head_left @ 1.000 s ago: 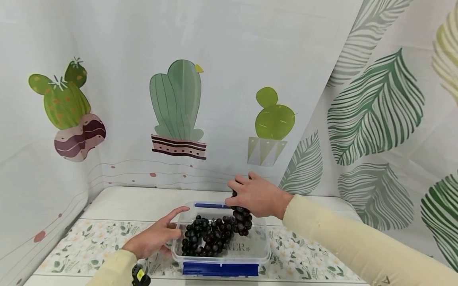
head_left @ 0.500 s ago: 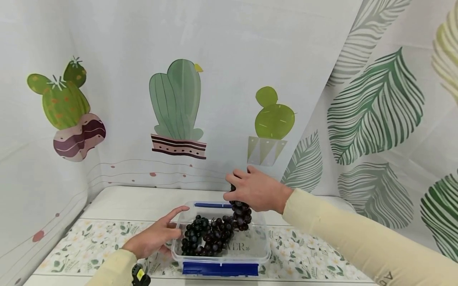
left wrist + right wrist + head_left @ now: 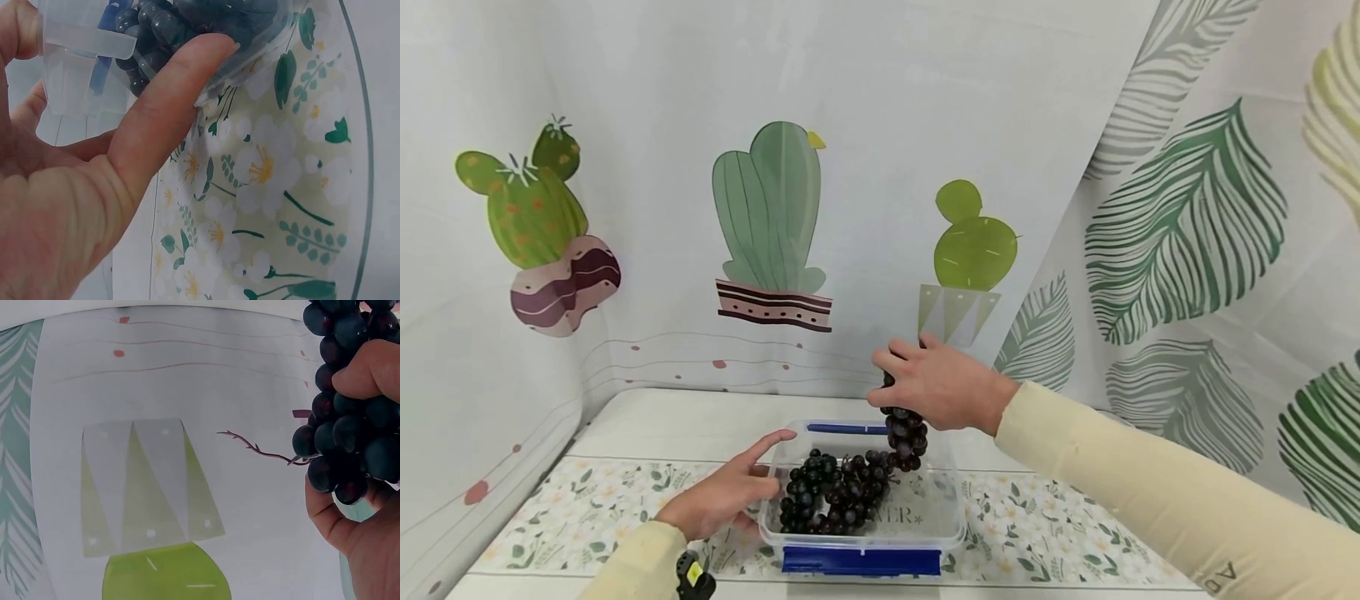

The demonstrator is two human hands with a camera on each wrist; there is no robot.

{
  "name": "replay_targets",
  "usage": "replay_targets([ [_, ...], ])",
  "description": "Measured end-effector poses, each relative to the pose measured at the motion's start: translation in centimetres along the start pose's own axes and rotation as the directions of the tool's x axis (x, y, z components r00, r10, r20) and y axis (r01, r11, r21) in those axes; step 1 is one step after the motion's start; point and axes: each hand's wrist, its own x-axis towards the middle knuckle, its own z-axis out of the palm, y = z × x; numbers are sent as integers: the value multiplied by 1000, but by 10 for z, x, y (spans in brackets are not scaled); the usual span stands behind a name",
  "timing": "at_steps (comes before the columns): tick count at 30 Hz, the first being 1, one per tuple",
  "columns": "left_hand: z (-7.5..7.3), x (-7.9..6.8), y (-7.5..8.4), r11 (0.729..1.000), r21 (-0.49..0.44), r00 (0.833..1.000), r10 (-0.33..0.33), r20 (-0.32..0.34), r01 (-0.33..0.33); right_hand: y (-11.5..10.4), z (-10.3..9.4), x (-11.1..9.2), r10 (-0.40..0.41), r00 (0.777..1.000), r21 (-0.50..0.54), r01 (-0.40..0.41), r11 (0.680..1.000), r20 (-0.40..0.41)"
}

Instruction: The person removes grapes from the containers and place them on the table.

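Note:
My right hand [image 3: 942, 385] grips a bunch of dark grapes [image 3: 907, 437] from above. The bunch hangs over the right half of a clear plastic box [image 3: 936, 533]; whether its lower end touches the fruit below cannot be told. In the right wrist view, thumb and fingers hold the bunch [image 3: 350, 434], and a thin bare stem sticks out from it. More dark grapes [image 3: 820, 492] lie in the box's left half. My left hand [image 3: 721, 497] rests at the box's left side, fingers spread, its straight thumb [image 3: 172, 103] against the wall.
Blue clip flaps [image 3: 861, 561] run along the box's front and back. Under it lies a white cloth with a floral band [image 3: 1030, 533]. A hanging sheet printed with cacti [image 3: 880, 250] stands close behind, and a leaf-patterned one [image 3: 1187, 233] at the right.
My right hand has risen with the bunch of grapes, which now hangs higher over the box. My left hand and the box have stayed in place.

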Motion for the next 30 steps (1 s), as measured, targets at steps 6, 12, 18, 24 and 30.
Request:
replay_targets([
  [6,1,0,1,1000,4,1000,8,19,-8,5,-6,-1,12,1000,13,-12,1000,13],
  [12,0,-1,2,1000,14,999,24,23,-24,9,-13,-1,21,1000,4,-22,1000,9],
  [18,0,-1,0,999,14,999,30,36,-30,14,-16,-2,27,1000,-11,-27,1000,12],
  [24,-1,0,0,999,12,999,31,38,-32,20,-19,-6,38,999,-11,-38,999,30],
  [30,-2,1,-3,999,16,999,28,42,-28,25,-21,-10,47,998,-17,-46,999,35],
])
